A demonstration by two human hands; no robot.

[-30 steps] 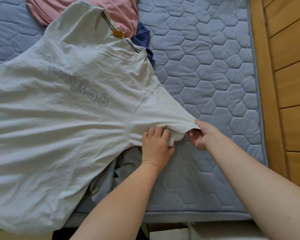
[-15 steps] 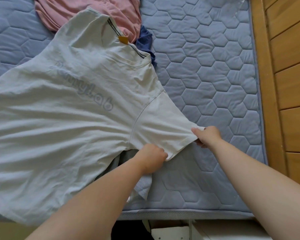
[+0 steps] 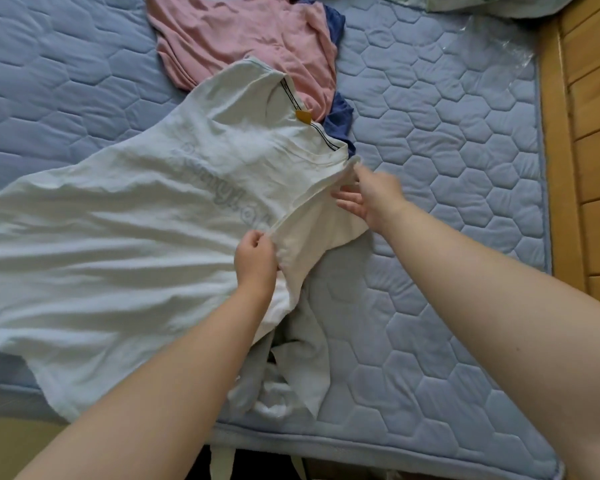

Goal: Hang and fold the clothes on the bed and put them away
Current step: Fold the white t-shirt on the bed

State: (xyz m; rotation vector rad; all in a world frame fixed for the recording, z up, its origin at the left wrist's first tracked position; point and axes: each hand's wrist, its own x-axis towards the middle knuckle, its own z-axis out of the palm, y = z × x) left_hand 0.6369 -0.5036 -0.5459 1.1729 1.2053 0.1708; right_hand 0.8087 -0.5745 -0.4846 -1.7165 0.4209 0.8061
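Observation:
A white T-shirt (image 3: 129, 230) with pale lettering lies spread across the blue quilted mattress (image 3: 447, 174), collar toward the far side. My left hand (image 3: 255, 258) pinches the shirt at the armpit of the near sleeve. My right hand (image 3: 368, 197), blurred by motion, pinches the shirt's shoulder edge while its other fingers are spread over the sleeve. The sleeve is creased along a line between the two hands. A pale grey garment (image 3: 291, 372) lies crumpled partly under the shirt's hem near the bed's front edge.
A pink garment (image 3: 243, 39) and a dark blue one (image 3: 340, 123) lie beyond the collar. Clear plastic wrap (image 3: 485, 46) and a pillow (image 3: 499, 3) sit at the far right. Wooden panelling (image 3: 596, 140) borders the bed's right side.
My right hand left the sleeve end and went up to the shoulder. My left hand shifted along the sleeve's lower edge to the armpit. The sleeve went from stretched flat to creased.

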